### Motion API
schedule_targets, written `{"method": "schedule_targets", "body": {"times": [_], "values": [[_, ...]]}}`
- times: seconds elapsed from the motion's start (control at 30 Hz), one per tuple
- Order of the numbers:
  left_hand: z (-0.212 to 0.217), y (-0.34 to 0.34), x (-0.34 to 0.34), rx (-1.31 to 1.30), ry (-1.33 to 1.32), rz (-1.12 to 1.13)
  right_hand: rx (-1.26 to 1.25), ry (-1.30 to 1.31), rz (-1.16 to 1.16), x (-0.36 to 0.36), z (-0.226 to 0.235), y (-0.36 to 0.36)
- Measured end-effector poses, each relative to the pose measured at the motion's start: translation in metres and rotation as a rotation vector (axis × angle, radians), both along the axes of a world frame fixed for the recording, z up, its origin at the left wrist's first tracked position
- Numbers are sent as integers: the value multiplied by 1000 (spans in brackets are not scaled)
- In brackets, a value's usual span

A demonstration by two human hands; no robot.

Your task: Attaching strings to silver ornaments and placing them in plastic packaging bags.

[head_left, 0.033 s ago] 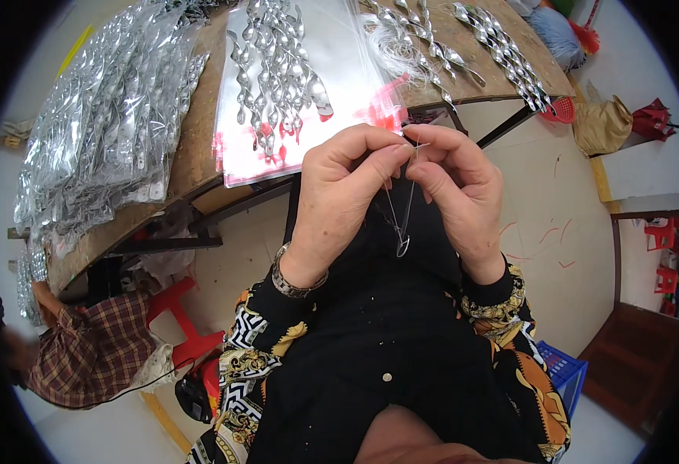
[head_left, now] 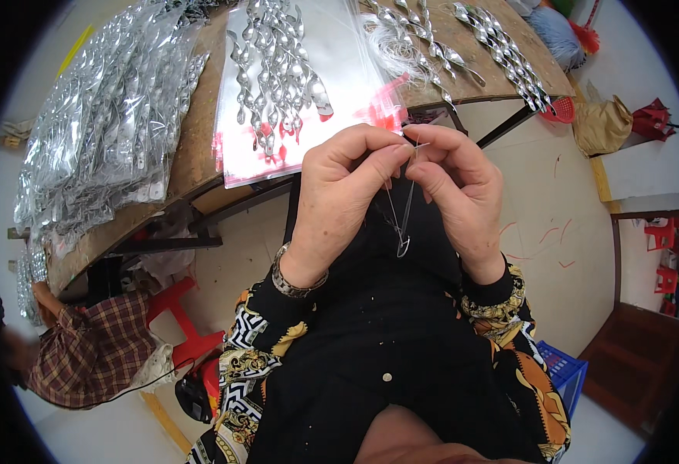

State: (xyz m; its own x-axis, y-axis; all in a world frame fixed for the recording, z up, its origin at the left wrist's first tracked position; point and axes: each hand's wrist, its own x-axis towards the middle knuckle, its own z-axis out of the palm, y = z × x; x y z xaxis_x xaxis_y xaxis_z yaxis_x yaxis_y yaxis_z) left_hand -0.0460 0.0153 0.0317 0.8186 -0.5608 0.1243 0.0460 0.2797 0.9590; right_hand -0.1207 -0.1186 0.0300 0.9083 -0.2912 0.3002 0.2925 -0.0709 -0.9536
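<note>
In front of my chest, my left hand (head_left: 346, 197) and my right hand (head_left: 460, 193) meet with thumbs and forefingers pinched on a thin pale string. Its strands (head_left: 393, 207) drop between my hands in a narrow loop, and a small metal hook (head_left: 403, 247) hangs at the bottom. Just behind my left hand, twisted silver strips (head_left: 281, 66) lie on a stack of clear plastic bags (head_left: 339, 69) with red print. Beyond my right hand there is a coil of white string (head_left: 401, 50) among more silver twists (head_left: 432, 46). The exact crossing of the string is partly hidden by my fingertips.
A big pile of bagged silver twists (head_left: 115, 108) covers the left of the wooden table (head_left: 204, 116). More twists (head_left: 502, 54) lie near its right edge. A person in a checked shirt (head_left: 96, 348) sits by a red stool (head_left: 181, 317). A blue crate (head_left: 562, 371) stands at my right.
</note>
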Motion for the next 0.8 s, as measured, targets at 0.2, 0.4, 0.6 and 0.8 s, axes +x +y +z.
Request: {"method": "schedule_targets", "body": {"times": [0.2,0.4,0.6,0.8], "values": [[-1,0,-1,-17,11,-13,-44,0,-21,0,0,-1],[-2,-2,-3,-28,42,-5,-69,-9,-42,-1,-2,-1],[0,-3,-4,-16,23,-9,-87,-11,-49,-2,1,-1],[1,-3,-5,-28,67,-32,-44,-12,-39,-1,2,1]]}}
